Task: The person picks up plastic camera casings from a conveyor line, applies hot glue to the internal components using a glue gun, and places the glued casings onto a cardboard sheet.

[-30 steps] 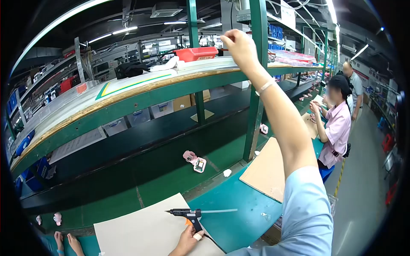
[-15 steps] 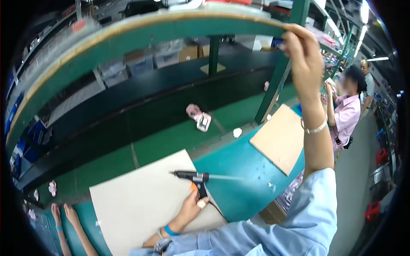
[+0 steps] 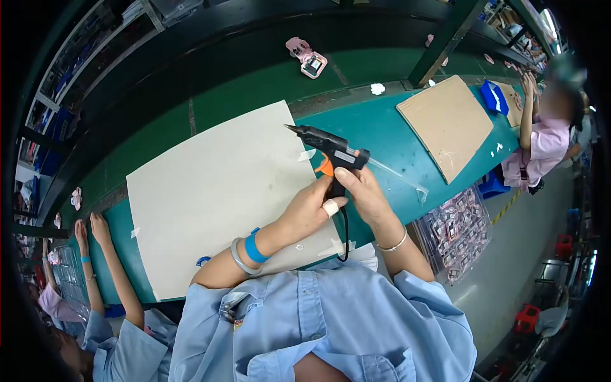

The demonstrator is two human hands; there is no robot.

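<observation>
A black hot glue gun (image 3: 328, 140) with an orange trigger is held over the large pale board, its nozzle pointing to the upper left. My left hand (image 3: 310, 209), a white wrap on one finger, is closed round the handle. On the gun's rear side my right hand (image 3: 364, 193) also grips it, thumb against the top of the handle. A clear glue stick (image 3: 396, 176) juts from the back of the gun. From the handle's lower end the black cord (image 3: 347, 239) hangs toward my shirt.
The pale board (image 3: 203, 191) is taped to the green table. At right lie a brown cardboard sheet (image 3: 449, 127), a blue bin (image 3: 494, 97) and a tray of small parts (image 3: 455, 232). A pink case (image 3: 308, 58) sits on the green belt. Co-workers flank me.
My right hand has come down from the overhead shelf edge onto the glue gun. My left hand has kept its hold. The view has tilted downward.
</observation>
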